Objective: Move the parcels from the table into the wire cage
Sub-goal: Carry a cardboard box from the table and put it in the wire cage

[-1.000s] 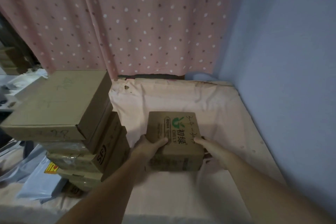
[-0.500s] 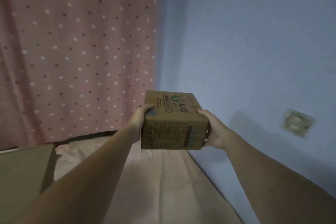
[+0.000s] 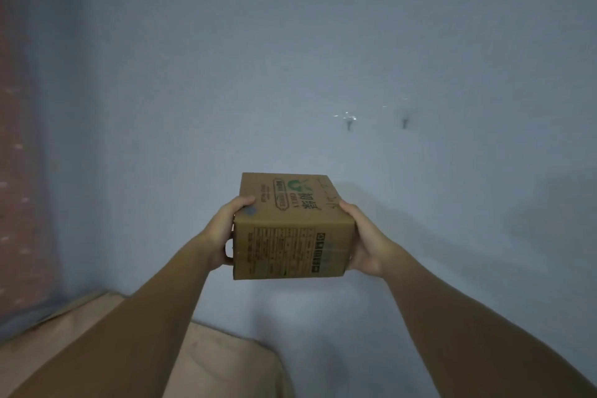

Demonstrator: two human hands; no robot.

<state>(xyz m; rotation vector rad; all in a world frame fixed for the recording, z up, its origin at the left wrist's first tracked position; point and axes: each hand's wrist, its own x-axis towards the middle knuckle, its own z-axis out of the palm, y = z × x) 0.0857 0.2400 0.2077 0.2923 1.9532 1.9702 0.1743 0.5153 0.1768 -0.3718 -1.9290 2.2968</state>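
Fingers (image 3: 245,202) of both hands clamp the box (image 3: 292,229) from opposite sides, clear of the table (image 3: 226,362). Two-sided grip likely steadies it for carrying; no cage visible.

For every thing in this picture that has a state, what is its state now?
Cardboard box: closed, lifted clear of the table, printed top facing up.
Left hand: gripping the box's left side.
Right hand: gripping the box's right side.
Table: cloth-covered, only a corner visible.
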